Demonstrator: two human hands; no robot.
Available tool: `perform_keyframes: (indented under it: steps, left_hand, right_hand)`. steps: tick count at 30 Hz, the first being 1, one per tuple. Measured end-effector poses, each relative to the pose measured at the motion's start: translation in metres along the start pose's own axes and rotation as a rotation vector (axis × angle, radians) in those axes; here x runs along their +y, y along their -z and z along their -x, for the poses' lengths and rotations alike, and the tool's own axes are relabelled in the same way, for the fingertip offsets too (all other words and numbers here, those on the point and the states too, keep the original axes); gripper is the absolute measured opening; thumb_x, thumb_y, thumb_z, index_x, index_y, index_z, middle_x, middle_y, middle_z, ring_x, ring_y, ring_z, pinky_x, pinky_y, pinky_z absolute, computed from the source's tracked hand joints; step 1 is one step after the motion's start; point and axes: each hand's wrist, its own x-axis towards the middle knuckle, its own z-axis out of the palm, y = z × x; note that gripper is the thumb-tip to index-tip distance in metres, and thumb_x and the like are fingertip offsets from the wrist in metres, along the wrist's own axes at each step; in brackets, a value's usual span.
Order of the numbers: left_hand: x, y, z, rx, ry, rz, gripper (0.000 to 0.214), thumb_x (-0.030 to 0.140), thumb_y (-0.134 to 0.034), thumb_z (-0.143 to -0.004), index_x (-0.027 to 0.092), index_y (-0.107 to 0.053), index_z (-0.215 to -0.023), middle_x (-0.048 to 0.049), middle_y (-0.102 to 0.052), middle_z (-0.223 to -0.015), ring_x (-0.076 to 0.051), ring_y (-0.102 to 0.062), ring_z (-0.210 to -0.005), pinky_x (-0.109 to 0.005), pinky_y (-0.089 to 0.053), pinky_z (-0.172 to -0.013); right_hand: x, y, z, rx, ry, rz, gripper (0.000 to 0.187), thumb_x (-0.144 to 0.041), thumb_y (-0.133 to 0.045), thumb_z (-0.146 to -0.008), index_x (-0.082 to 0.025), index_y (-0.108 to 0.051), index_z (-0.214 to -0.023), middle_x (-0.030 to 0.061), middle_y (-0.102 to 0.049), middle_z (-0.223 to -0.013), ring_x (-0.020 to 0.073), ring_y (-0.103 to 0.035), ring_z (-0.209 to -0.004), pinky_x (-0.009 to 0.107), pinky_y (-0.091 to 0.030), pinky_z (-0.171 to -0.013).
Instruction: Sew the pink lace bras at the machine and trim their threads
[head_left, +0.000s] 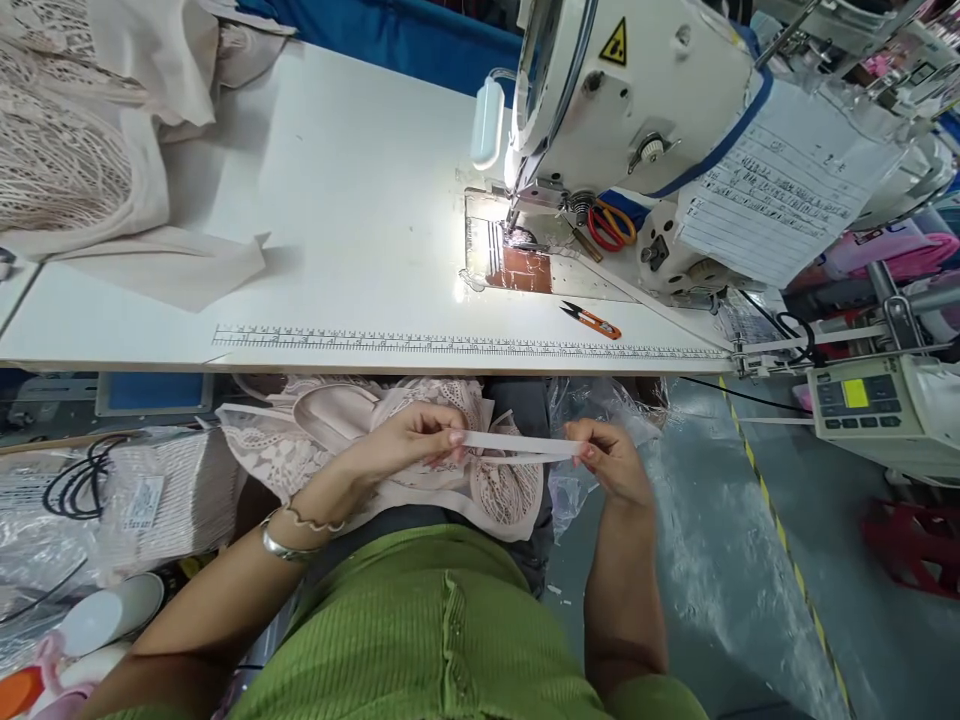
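Stretched between my two hands is a narrow pale elastic band [517, 443], which looks doubled into two strands. My left hand [420, 440] pinches its left end between thumb and fingers, and my right hand [606, 455] pinches the right end. Below and behind the band, a beige lace bra [337, 420] lies across my lap, partly covered by my left hand and forearm. The band is held just in front of the table edge, over the lap.
A sewing machine [637, 90] stands on the white table [360, 200]. Orange thread snips [591, 320] lie near a printed ruler [450, 345]. Red- and orange-handled scissors [611, 225] rest by the machine. Beige lace fabric [75, 150] is piled at left. A control box [885, 410] sits right.
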Motion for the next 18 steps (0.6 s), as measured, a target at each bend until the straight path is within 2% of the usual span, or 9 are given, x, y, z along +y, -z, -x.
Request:
perform_keyframes:
  steps: [4,11,15,18]
  left_hand:
    - [-0.005,0.013,0.014,0.079,-0.01,0.11,0.043,0.051,-0.069,-0.089,0.013,-0.064,-0.069,0.0075,-0.036,-0.041,-0.004,-0.023,-0.036,-0.019,-0.016,-0.039]
    - [-0.007,0.022,0.023,0.081,-0.024,0.189,0.039,0.046,-0.072,-0.088,0.013,-0.066,-0.069,0.0081,-0.036,-0.04,-0.004,-0.028,-0.038,-0.019,-0.032,-0.047]
    - [-0.005,0.025,0.025,0.12,-0.03,0.136,0.041,0.049,-0.073,-0.087,0.014,-0.065,-0.067,0.0078,-0.037,-0.043,-0.005,-0.03,-0.041,-0.02,-0.034,-0.049]
    - [-0.006,0.028,0.027,0.16,-0.035,0.088,0.046,0.054,-0.074,-0.084,0.013,-0.064,-0.065,0.006,-0.041,-0.046,-0.005,-0.029,-0.042,-0.02,-0.03,-0.047]
  right_hand:
    - [0.013,0.003,-0.002,0.042,0.039,-0.075,0.054,-0.065,-0.071,-0.08,-0.021,-0.054,-0.051,-0.003,-0.041,-0.048,0.013,-0.035,-0.05,0.029,-0.024,-0.052]
    - [0.023,0.006,-0.005,0.122,0.066,-0.192,0.059,-0.064,-0.07,-0.08,-0.023,-0.045,-0.047,-0.0046,-0.03,-0.044,0.0132,-0.031,-0.047,0.029,-0.024,-0.049]
    - [0.027,0.01,-0.005,0.154,0.075,-0.225,0.059,-0.062,-0.07,-0.082,-0.023,-0.044,-0.046,-0.0038,-0.029,-0.045,0.0132,-0.027,-0.048,0.029,-0.022,-0.047]
    - [0.029,0.011,-0.005,0.182,0.095,-0.25,0.061,-0.062,-0.07,-0.081,-0.023,-0.04,-0.046,-0.0038,-0.027,-0.045,0.0133,-0.025,-0.047,0.029,-0.021,-0.046]
